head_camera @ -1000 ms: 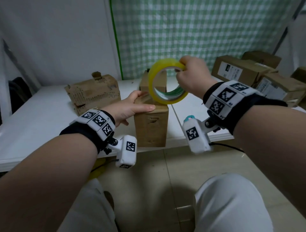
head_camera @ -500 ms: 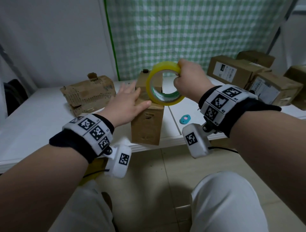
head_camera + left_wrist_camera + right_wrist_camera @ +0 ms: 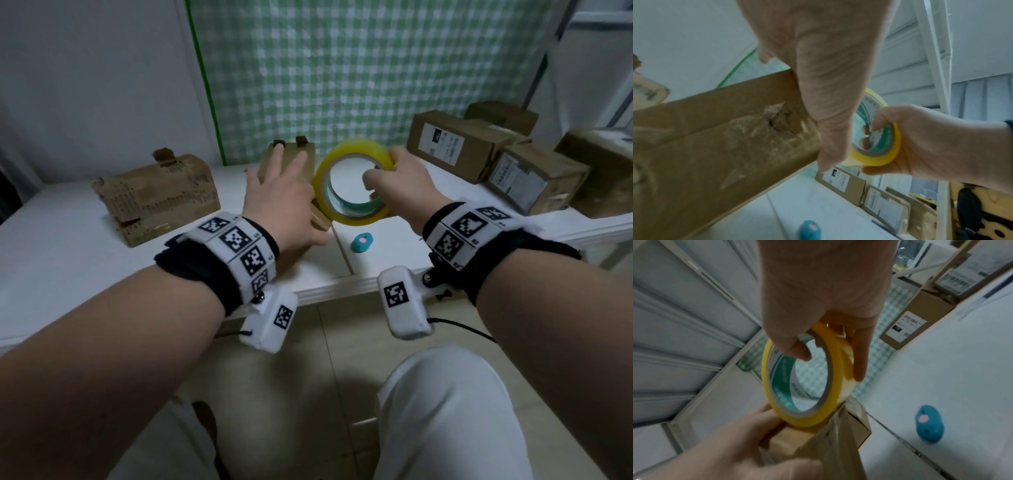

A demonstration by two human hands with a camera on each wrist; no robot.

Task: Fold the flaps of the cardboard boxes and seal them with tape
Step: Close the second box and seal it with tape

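White bench (image 3: 68, 260), frame centre: left hand (image 3: 277, 202) flat on box (image 3: 294, 161), grip wide; right hand (image 3: 400, 185), grip holding tape (image 3: 346, 161) against box.

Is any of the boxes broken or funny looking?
Yes. The box under the left hand has a torn, punched-in hole in its side. The box at the table's left looks crumpled, with its outer layer ripped off. The labelled boxes on the right look fine.

On the table (image 3: 68, 260), the tape roll (image 3: 354, 185) is right of the middle box (image 3: 291, 161); more boxes (image 3: 455, 144) stand far right.
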